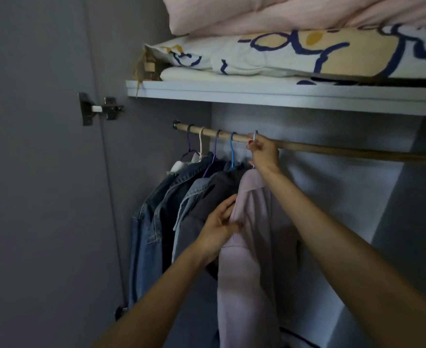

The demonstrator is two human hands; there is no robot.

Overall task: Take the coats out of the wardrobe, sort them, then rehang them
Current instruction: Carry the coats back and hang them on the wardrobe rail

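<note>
A wooden rail [332, 149] runs across the wardrobe under a white shelf. Several coats hang at its left end: dark denim jackets [154, 209], a light denim one [190, 194], a dark grey coat [217, 192] and, rightmost, a pale pink coat [254, 247]. My right hand [263, 151] pinches the light blue hanger hook [255, 134] of the pink coat at the rail. My left hand [219, 229] grips the front edge of the pink coat at chest height, pressing against the grey coat beside it.
The open grey wardrobe door [38, 172] with its hinge [99, 109] stands at the left. The shelf [282, 96] above carries folded patterned and pink bedding [294, 46]. To the right of the pink coat the rail is bare, with the pale back wall behind it.
</note>
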